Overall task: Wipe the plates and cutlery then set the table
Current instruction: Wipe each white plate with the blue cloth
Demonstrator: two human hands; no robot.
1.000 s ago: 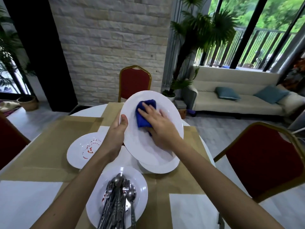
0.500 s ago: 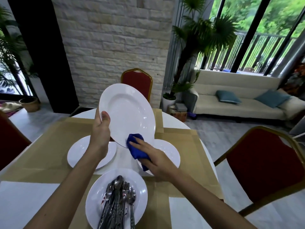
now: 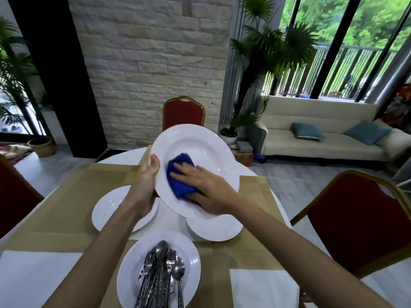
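My left hand (image 3: 146,183) grips the left rim of a large white oval plate (image 3: 200,147), held tilted above the table. My right hand (image 3: 209,187) presses a blue cloth (image 3: 180,176) flat against the plate's face with straight fingers. Below it on the table lie a white plate (image 3: 106,207) at the left with red smears, another white plate (image 3: 218,230) at the right, and a near plate (image 3: 191,263) holding several pieces of cutlery (image 3: 160,278).
The table (image 3: 66,207) carries tan runners and white napkins (image 3: 33,278) at the near corners. Red chairs stand at the far end (image 3: 183,114), at the right (image 3: 360,221) and at the left edge. A sofa and potted palm stand beyond.
The plate swung from upper left back toward the centre. My right hand moved the cloth from the plate's lower edge up onto its face.
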